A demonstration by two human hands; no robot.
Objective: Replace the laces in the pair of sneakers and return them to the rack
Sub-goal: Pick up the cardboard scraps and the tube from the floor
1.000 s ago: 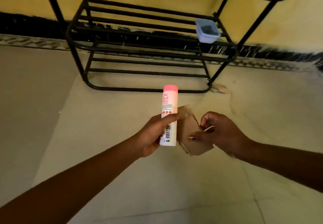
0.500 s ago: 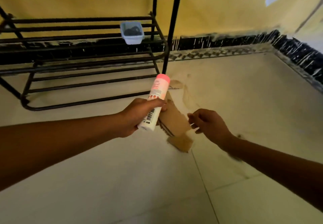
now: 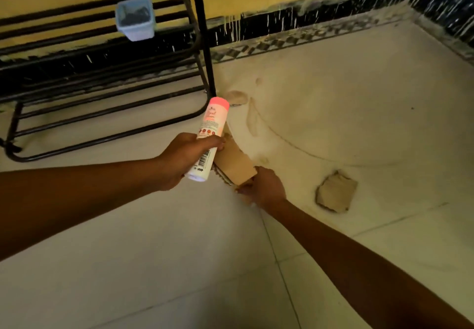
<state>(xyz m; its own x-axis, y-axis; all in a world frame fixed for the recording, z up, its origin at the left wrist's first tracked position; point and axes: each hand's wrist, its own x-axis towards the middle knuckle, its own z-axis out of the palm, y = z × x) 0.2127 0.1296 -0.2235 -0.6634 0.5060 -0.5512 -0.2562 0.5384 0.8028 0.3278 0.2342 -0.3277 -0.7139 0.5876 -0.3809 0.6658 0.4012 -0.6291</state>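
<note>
My left hand [image 3: 183, 158] grips a white bottle with a pink cap [image 3: 209, 139], tilted with the cap pointing up and away. Pressed against the bottle is a brown cardboard piece [image 3: 234, 163], also held by the left hand's fingers. My right hand [image 3: 264, 190] holds the lower end of that cardboard. A black metal shoe rack [image 3: 107, 77] stands against the wall at upper left, its shelves bare of shoes. No sneakers or laces are in view.
A small pale blue plastic tub [image 3: 135, 18] with something dark inside sits on a rack shelf. A torn scrap of cardboard [image 3: 336, 192] lies on the tiled floor right of my hands. The room's corner with dark skirting [image 3: 333, 18] is at upper right.
The view has swung right, shifting the rack left. A torn cardboard scrap has dropped to the floor. My right hand moved back onto the cardboard's lower end.
</note>
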